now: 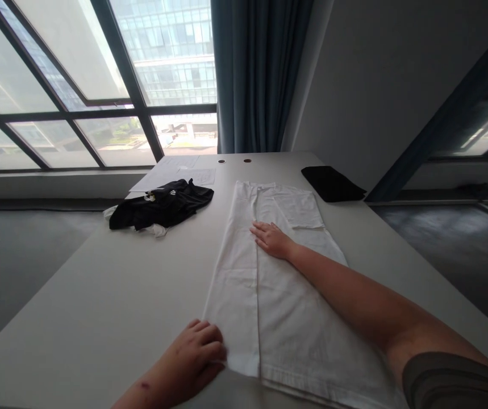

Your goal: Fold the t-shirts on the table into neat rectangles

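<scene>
A white garment (295, 307) lies lengthwise on the pale table (141, 295), its left side folded inward as a long strip over the rest. My left hand (199, 358) is closed on the near left corner of that strip, at the hem. Farther up, my right hand (272, 240) rests flat on the cloth beside the strip's edge, fingers stretched out toward the left. A pocket-like panel shows at the garment's far right part.
A crumpled black garment (162, 205) with some white cloth lies at the table's left, in front of papers (196, 176). At the far right is a folded black item (332, 183). Two round holes are near the table's far edge, before a blue curtain (256, 79).
</scene>
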Demonstrator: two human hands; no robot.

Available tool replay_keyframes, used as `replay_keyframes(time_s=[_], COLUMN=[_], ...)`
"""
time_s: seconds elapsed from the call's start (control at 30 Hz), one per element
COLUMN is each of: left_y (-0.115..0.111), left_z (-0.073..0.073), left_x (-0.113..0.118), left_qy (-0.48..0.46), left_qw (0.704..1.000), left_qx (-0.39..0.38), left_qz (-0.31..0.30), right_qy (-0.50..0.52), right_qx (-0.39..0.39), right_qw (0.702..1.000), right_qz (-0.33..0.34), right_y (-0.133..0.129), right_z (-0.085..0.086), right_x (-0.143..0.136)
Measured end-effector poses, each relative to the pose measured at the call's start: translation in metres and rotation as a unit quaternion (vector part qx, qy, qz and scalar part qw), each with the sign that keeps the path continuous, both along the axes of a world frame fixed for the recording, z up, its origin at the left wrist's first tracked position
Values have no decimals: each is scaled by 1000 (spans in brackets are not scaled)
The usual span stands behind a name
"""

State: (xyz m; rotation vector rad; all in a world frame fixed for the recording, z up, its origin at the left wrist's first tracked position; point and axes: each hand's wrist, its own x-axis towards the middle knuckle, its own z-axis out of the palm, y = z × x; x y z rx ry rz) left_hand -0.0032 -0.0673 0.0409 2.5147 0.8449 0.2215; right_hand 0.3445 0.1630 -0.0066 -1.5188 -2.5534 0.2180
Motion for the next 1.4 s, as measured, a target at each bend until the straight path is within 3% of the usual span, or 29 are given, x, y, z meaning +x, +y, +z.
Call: replay_keyframes(time_s=[0.17,0.27,0.43,0.53,0.63,0.7,0.8,0.87,0.93,1.0,1.07,1.17,1.27,1.4], left_y=[-4,-9,-15,-12,-6,-1,4,5,4,1,-1,-3,1,9], left_z=[-1,5,35,51,52,45,30,22,17,16,16,19,27,44], left_x=[-6,-13,-24,-9,36,77,145,189,228,260,282,294,282,245], left_qy=[29,75,158,150,121,113,92,68,49,47,63,92,84,45], left_qw=[999,996,987,987,992,990,974,957,941,924,909,897,901,934], left_qx=[31,41,-7,-26,12,39,67,83,99,108,112,114,110,61], left_qz=[-17,-21,38,57,15,-69,-197,-268,-321,-364,-396,-417,-412,-349], right_qy=[-25,-30,-16,19,95,176,353,416,464,483,468,374,227,144], right_qx=[-37,-42,-57,-51,-7,34,115,126,125,120,116,119,99,31], right_qw=[999,998,998,997,995,982,912,868,830,812,821,874,936,951], right_qz=[15,20,37,49,1,-57,-172,-239,-284,-305,-306,-286,-252,-271], right_y=[-31,-44,-52,-41,-29,-30,-53,-77,-97,-106,-103,-84,-56,-14], right_z=[6,9,8,9,10,6,-9,-20,-28,-32,-32,-26,-20,-18], right_x=[7,2,-18,-11,33,83,167,213,240,250,250,244,234,218])
